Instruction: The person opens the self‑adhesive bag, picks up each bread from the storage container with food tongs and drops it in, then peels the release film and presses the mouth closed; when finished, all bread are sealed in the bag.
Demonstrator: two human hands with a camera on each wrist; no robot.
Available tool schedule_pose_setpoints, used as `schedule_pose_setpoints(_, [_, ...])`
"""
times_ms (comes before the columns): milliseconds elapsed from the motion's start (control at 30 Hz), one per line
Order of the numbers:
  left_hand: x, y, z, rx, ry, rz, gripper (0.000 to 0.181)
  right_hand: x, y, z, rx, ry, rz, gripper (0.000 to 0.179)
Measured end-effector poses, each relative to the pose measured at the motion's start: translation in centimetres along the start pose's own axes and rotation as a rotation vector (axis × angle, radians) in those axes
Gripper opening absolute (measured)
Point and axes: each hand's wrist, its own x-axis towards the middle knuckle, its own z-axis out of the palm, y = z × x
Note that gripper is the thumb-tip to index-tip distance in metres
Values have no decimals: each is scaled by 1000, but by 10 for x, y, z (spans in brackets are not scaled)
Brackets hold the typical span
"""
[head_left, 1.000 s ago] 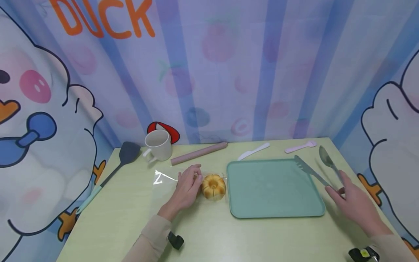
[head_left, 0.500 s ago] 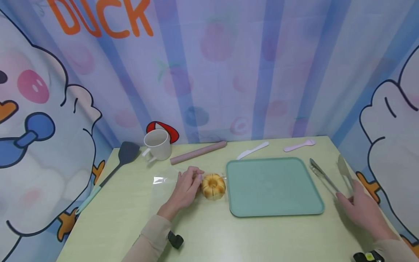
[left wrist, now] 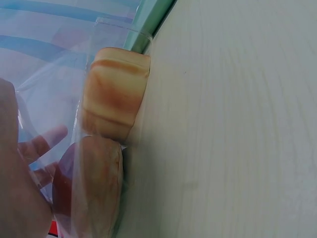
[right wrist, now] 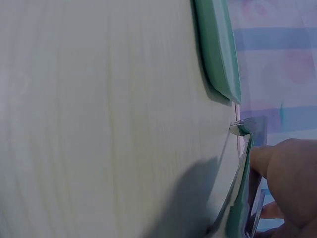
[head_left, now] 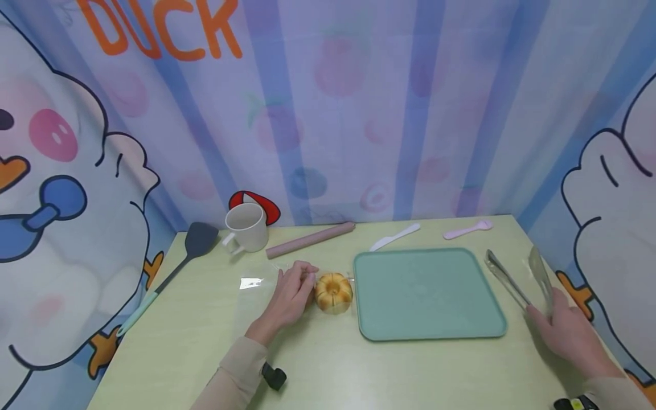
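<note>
Left hand (head_left: 288, 293) at bag (head_left: 251, 282) — pinching or resting, can't tell; right hand (head_left: 571, 336) grips spread tongs (head_left: 540, 272). Best steady bag, squeeze bun (head_left: 333, 292) lightly — likely soft.

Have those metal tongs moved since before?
Yes, rightward: the metal tongs overlapped the green tray in the head view earlier; now they're beyond its right edge.
</note>
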Motion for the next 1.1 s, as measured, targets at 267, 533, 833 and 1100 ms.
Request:
schedule_pose_setpoints(267, [-1,3,-3,16,-32,-21,20,-3,1,6,-3,-9,31,94])
schedule_pose_setpoints(533, [1,5,-10,32,-63,-28,22,-5,0,3,-4,5,44,98])
schedule_pose_setpoints(833, [9,7,-17,-5,-61,13,24,-9,-15,-3,4,165,-16,88])
schedule_pose_setpoints(1100, [22,12,-16,0,-93,46,33,-7,-61,1,119,229,-171,74])
